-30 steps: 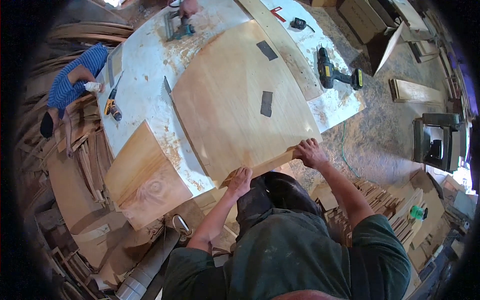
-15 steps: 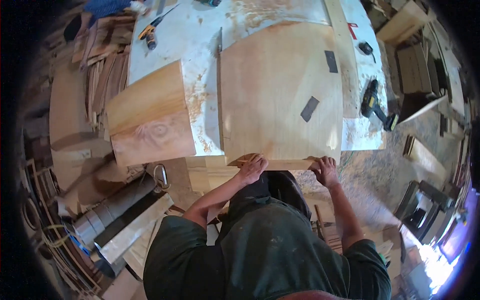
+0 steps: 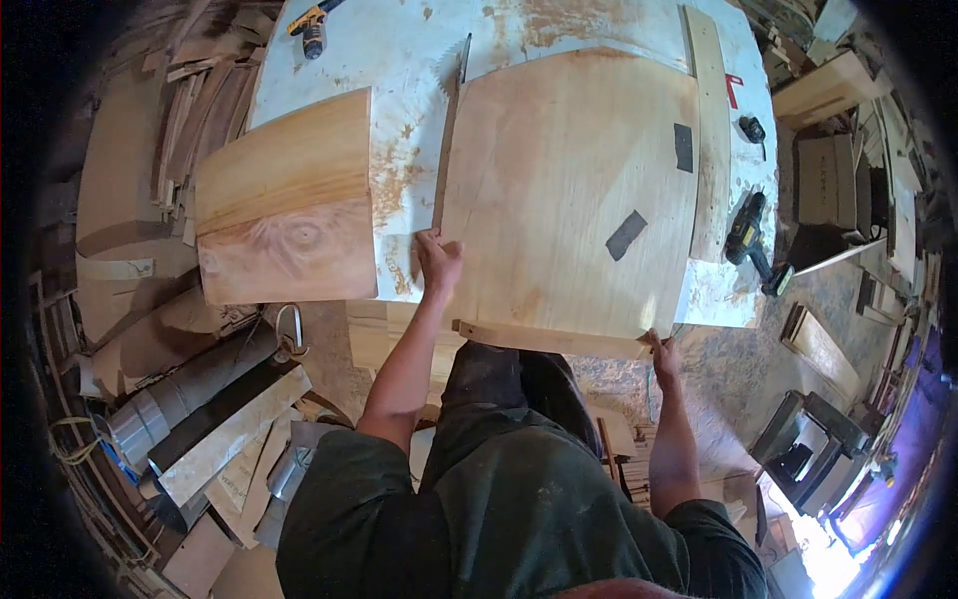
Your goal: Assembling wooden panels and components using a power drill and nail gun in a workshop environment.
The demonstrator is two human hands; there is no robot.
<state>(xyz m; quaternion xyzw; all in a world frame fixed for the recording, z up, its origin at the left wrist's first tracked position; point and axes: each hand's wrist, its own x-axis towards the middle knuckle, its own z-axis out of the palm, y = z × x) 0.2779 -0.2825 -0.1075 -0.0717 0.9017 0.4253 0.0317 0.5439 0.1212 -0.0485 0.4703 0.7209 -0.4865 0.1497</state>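
Note:
A large light plywood panel with a curved far edge lies on the white, stained table. Two dark grey patches show on its face. Along its near edge runs a narrow wooden strip, overhanging the table on my side. My left hand is closed on the panel's left edge, near the front. At the near right corner my right hand grips the panel where the strip ends; some of its fingers are hidden.
A smaller board lies left of the panel and overhangs the table. A yellow-black drill lies far left, another cordless drill at right. Beside the panel are a long plank and a toothed blade. Wood offcuts surround the table.
My left hand has moved from the near edge to the panel's left side. The panel has turned slightly, and its near strip now shows more. My right hand stays at the near right corner.

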